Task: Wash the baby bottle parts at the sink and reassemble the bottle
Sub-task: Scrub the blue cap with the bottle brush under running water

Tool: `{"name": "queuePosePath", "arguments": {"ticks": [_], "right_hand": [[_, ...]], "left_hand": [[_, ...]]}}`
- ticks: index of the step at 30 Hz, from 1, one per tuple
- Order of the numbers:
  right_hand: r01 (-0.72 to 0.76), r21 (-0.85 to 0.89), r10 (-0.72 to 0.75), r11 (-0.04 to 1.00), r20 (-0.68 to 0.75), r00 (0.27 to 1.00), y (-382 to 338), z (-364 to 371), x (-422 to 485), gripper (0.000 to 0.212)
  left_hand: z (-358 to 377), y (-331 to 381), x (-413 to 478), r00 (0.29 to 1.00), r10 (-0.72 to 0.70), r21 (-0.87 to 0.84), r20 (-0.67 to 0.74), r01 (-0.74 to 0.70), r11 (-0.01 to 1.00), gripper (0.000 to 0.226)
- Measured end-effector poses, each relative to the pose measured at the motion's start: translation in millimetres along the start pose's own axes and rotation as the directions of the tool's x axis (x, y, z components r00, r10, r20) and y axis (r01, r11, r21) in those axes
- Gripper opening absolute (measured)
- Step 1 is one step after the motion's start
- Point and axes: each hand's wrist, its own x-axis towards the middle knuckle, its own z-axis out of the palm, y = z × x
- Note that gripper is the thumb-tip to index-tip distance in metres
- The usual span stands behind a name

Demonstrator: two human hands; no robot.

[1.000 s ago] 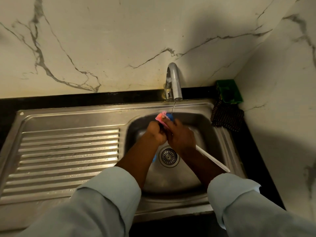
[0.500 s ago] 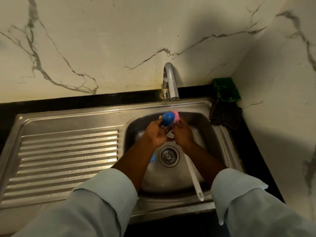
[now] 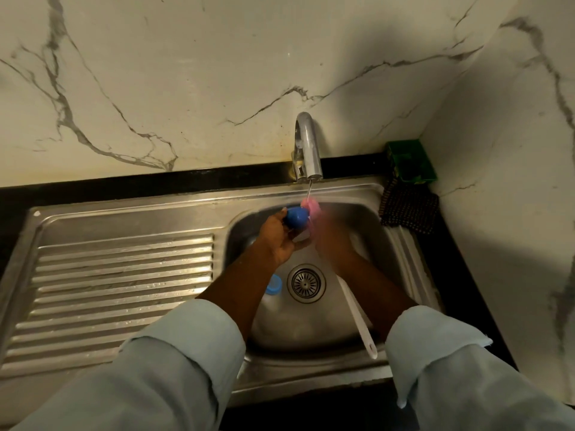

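Over the sink basin [image 3: 367, 321], my left hand [image 3: 277, 236] grips a blue bottle cap [image 3: 297, 216] under the thin stream from the tap [image 3: 306, 147]. My right hand [image 3: 331, 244] is blurred with motion and holds a bottle brush: its pink head [image 3: 312, 206] sits against the cap and its white handle [image 3: 357, 318] runs down toward the basin's front edge. A second blue bottle part [image 3: 273, 288] lies on the basin floor left of the drain [image 3: 306, 283], partly hidden by my left forearm.
A ribbed steel drainboard [image 3: 118, 287] fills the left side. A dark scrubbing cloth [image 3: 409, 209] and a green holder [image 3: 410, 161] sit at the back right corner. Marble walls close in behind and on the right.
The brush head has shifted from left of the cap to its right side, and the white handle has swung from pointing right to pointing down toward me. The right hand is scrubbing fast.
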Motion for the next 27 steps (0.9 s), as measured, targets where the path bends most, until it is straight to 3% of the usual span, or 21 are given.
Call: {"name": "queuePosePath", "arguments": {"ticks": [2,5,10,15,19,21,24,25,27], "right_hand": [[0.095,-0.072,-0.095,0.993,-0.007,0.995,-3,-2,3,0.031],[0.212,-0.236,-0.211,0.948,0.028,0.977,-3,-3,8,0.028],[0.360,-0.432,-0.363,0.827,0.079,0.928,20,-6,9,0.043],[0.280,-0.451,-0.337,0.847,-0.049,0.940,20,-9,12,0.021],[0.416,-0.441,-0.371,0.795,0.189,0.909,10,-21,7,0.029],[0.564,-0.424,-0.473,0.709,0.308,0.826,5,-26,7,0.038],[0.767,-0.396,-0.570,0.505,0.514,0.641,5,-27,11,0.040],[0.782,-0.449,-0.546,0.433,0.560,0.624,8,-27,13,0.040],[0.710,-0.644,-0.494,0.284,0.537,0.684,12,-29,15,0.040]], "left_hand": [[1,-2,-2,0.999,-0.040,0.045,-0.031,0.041,0.998,0.042],[7,-4,-3,0.998,-0.060,-0.045,-0.034,0.058,0.997,0.039],[-2,-2,5,0.999,-0.029,-0.102,-0.035,0.026,0.994,0.046],[-8,-4,2,0.998,-0.056,-0.106,0.013,0.057,0.993,0.048],[-6,2,4,1.000,-0.018,0.028,-0.005,0.018,0.999,0.043],[-6,7,8,0.999,0.006,0.088,-0.035,-0.003,0.996,0.037],[-10,17,13,0.999,0.042,0.181,-0.029,-0.036,0.983,0.043],[-11,20,13,0.999,0.036,0.244,-0.021,-0.030,0.969,0.042],[-9,24,11,1.000,0.007,0.411,-0.017,0.001,0.912,0.038]]}}
